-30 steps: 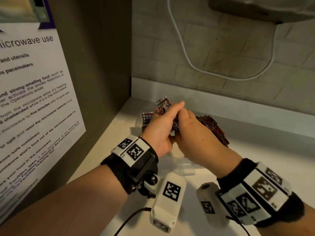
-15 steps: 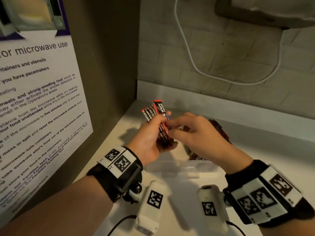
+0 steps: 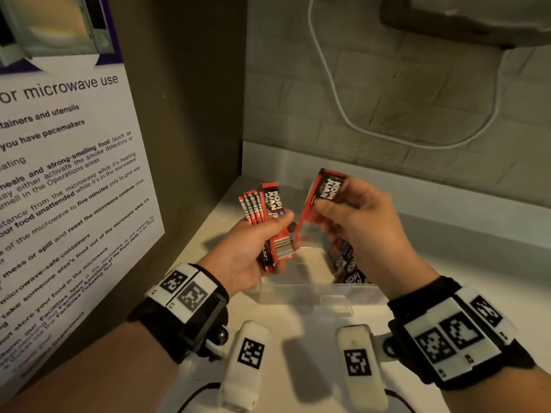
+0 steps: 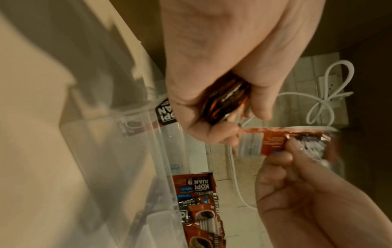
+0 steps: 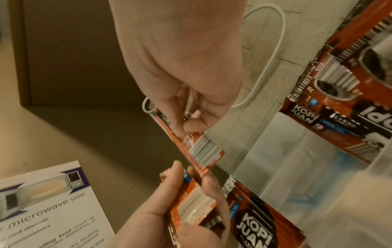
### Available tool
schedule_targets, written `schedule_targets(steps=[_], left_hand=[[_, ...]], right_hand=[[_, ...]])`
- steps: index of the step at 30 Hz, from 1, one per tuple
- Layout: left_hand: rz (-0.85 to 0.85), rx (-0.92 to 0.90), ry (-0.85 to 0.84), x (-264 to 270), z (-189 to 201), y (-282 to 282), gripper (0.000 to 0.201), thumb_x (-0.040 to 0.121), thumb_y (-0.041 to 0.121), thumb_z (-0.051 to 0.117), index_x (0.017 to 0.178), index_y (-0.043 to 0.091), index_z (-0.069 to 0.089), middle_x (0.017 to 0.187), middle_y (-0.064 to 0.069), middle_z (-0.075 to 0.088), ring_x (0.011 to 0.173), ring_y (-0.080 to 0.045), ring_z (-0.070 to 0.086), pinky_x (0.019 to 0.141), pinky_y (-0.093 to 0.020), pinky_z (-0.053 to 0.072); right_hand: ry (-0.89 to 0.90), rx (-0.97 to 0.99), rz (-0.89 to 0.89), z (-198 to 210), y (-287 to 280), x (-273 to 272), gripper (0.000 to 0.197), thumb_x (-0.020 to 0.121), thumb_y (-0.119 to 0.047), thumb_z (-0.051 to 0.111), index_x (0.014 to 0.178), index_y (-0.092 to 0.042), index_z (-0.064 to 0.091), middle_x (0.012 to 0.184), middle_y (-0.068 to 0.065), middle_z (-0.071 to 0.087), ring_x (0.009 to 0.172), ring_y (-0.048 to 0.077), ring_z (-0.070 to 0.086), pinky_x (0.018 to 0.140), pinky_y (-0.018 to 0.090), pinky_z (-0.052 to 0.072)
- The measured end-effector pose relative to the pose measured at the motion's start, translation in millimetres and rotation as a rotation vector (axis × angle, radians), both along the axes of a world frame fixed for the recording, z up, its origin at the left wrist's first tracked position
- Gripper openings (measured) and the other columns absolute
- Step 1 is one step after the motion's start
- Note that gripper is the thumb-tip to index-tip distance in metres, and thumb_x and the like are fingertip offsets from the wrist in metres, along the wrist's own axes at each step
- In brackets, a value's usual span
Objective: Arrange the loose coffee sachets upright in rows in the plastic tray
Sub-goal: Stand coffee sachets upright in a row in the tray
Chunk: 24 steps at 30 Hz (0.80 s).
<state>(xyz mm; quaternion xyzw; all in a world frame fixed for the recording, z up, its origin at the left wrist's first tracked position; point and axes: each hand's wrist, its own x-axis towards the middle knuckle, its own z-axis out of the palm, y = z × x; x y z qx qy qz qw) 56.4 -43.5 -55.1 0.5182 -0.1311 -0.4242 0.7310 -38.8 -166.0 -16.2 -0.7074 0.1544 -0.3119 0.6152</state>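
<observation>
My left hand (image 3: 275, 232) grips a fanned stack of red and black coffee sachets (image 3: 264, 210) upright above the tray's left end. My right hand (image 3: 323, 205) pinches a single sachet (image 3: 316, 204) by its upper end, with its print upside down, just right of the stack. Below both hands stands the clear plastic tray (image 3: 313, 295) on the white counter. Several more sachets (image 3: 347, 265) lean in the tray's right part, partly hidden by my right hand. The left wrist view shows the stack (image 4: 228, 100) in my fist, and the right wrist view the single sachet (image 5: 200, 148).
A brown side panel carrying a microwave notice (image 3: 68, 174) closes off the left. The tiled wall behind has a white cable (image 3: 343, 108) looping down to a socket (image 4: 327, 83). White counter (image 3: 465, 263) extends to the right of the tray.
My hands were together at the stack; they have now risen and drawn apart. My right hand now holds one sachet away from the stack in my left.
</observation>
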Motion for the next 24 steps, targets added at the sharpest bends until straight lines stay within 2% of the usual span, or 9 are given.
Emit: schedule_targets(steps=[3, 5, 7, 11, 13, 15, 18, 20, 24], left_hand=[[0.026, -0.059, 0.109, 6.8, 3.3, 2.7, 0.036, 0.075, 0.035, 0.071, 0.105, 0.017, 0.062, 0.083, -0.002, 0.070, 0.062, -0.014, 0.066, 0.041, -0.022, 0.041], [0.036, -0.104, 0.124, 9.5, 8.1, 3.1, 0.035, 0.069, 0.033, 0.073, 0.098, 0.019, 0.062, 0.078, -0.002, 0.070, 0.058, -0.013, 0.064, 0.042, -0.022, 0.042], [0.078, -0.138, 0.104, 10.7, 11.9, 2.6, 0.026, 0.067, 0.020, 0.074, 0.089, 0.023, 0.060, 0.075, 0.000, 0.069, 0.059, -0.013, 0.065, 0.047, -0.024, 0.043], [0.197, -0.148, 0.038, 15.4, 15.3, 3.9, 0.027, 0.077, 0.001, 0.071, 0.082, 0.025, 0.058, 0.075, 0.000, 0.069, 0.062, -0.015, 0.065, 0.046, -0.022, 0.044], [0.234, -0.147, 0.016, 19.3, 15.6, 5.8, 0.027, 0.078, 0.001, 0.071, 0.082, 0.024, 0.058, 0.080, -0.001, 0.070, 0.071, -0.018, 0.067, 0.046, -0.023, 0.045], [0.258, -0.165, 0.018, 21.4, 16.0, 6.3, 0.027, 0.079, 0.001, 0.071, 0.082, 0.025, 0.058, 0.084, -0.002, 0.070, 0.076, -0.019, 0.067, 0.048, -0.023, 0.047], [0.278, -0.206, 0.063, 22.7, 16.9, 7.7, 0.028, 0.080, 0.001, 0.070, 0.080, 0.027, 0.059, 0.079, -0.001, 0.070, 0.070, -0.016, 0.067, 0.048, -0.023, 0.048], [0.280, -0.212, 0.061, 24.4, 15.8, 10.5, 0.028, 0.081, 0.000, 0.069, 0.081, 0.026, 0.059, 0.078, -0.002, 0.070, 0.067, -0.015, 0.066, 0.048, -0.024, 0.049], [0.207, -0.152, 0.014, 21.7, 11.0, 13.5, 0.025, 0.078, 0.000, 0.071, 0.085, 0.022, 0.061, 0.080, -0.004, 0.071, 0.069, -0.014, 0.068, 0.048, -0.025, 0.050]], right_hand=[[-0.163, -0.110, 0.075, -1.3, -0.9, -3.1, 0.031, 0.067, 0.023, 0.062, 0.070, -0.008, 0.065, 0.078, -0.001, 0.069, 0.075, 0.005, 0.067, 0.069, 0.016, 0.051], [-0.169, -0.179, 0.194, -5.9, 5.2, -4.7, 0.026, 0.061, 0.019, 0.064, 0.071, -0.005, 0.067, 0.089, 0.004, 0.067, 0.084, 0.006, 0.066, 0.076, 0.018, 0.052], [-0.110, -0.221, 0.247, -13.0, 9.2, -5.8, 0.028, 0.067, 0.022, 0.064, 0.072, -0.005, 0.070, 0.094, 0.005, 0.065, 0.086, 0.006, 0.066, 0.078, 0.020, 0.054], [-0.047, -0.181, 0.213, -15.3, 12.0, -9.9, 0.039, 0.081, 0.026, 0.047, 0.079, -0.004, 0.072, 0.100, 0.006, 0.069, 0.090, 0.010, 0.066, 0.073, 0.020, 0.054], [-0.005, -0.113, 0.126, -12.4, 11.3, -9.7, 0.027, 0.084, 0.011, 0.060, 0.093, -0.012, 0.070, 0.100, 0.006, 0.069, 0.082, 0.013, 0.066, 0.067, 0.019, 0.052], [0.164, -0.135, 0.053, -11.1, 10.5, -6.2, 0.027, 0.077, -0.004, 0.075, 0.099, -0.017, 0.066, 0.094, 0.003, 0.067, 0.072, 0.016, 0.065, 0.059, 0.025, 0.054], [0.305, -0.106, 0.060, -11.9, 13.7, -1.6, 0.014, 0.076, -0.001, 0.075, 0.086, -0.007, 0.067, 0.070, 0.005, 0.067, 0.055, 0.015, 0.064, 0.050, 0.024, 0.052], [0.216, -0.003, 0.004, -10.2, 13.9, -0.9, 0.009, 0.079, 0.003, 0.071, 0.080, -0.003, 0.064, 0.065, 0.007, 0.067, 0.048, 0.013, 0.060, 0.045, 0.023, 0.050], [-0.171, 0.325, -0.015, 0.9, 9.9, 0.6, 0.013, 0.084, 0.005, 0.061, 0.078, -0.006, 0.059, 0.063, 0.003, 0.067, 0.045, 0.012, 0.056, 0.043, 0.020, 0.047]])
